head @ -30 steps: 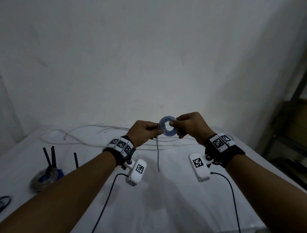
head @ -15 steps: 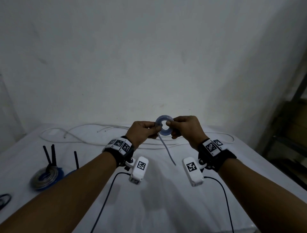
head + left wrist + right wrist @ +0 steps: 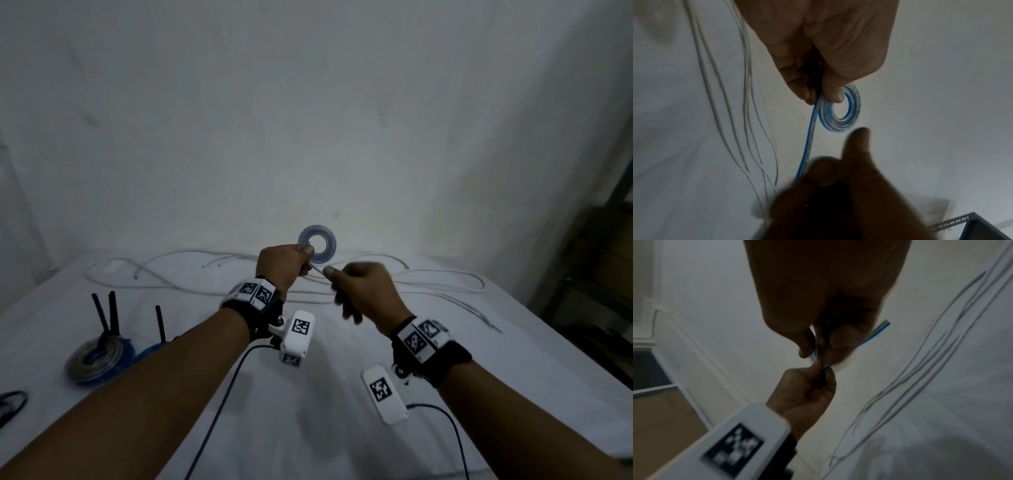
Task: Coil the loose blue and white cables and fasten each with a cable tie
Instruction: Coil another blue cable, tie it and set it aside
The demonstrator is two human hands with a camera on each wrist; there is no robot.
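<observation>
Blue cable: wound into a small flat coil, blue stripe showing through clear sheath, held up in the air above the far half of the table. Same coil in the left wrist view, round and tight, open centre.

Left hand: thumb and forefinger pinch the coil's near rim; remaining fingers curled. Wrist view shows the fingertips clamped on the rim where the tail leaves the coil.

Tail: runs straight from the coil toward the right hand, not slack.

Right hand: lower than the left and nearer the camera, blurred. Fingers curled, thumb and forefinger nipping the tail close to its free end. Right wrist view: cut end pokes out just past the fingers; left hand is beyond, close by.

White cables: loose, in long loops across the far side of the table, behind and beneath both hands, untied.

Second coil: lies flat at the left of the table, blue and clear, with black cable ties standing up from it. One more black tie upright just to its right.

Dark shelving: at the right edge, off the table.
</observation>
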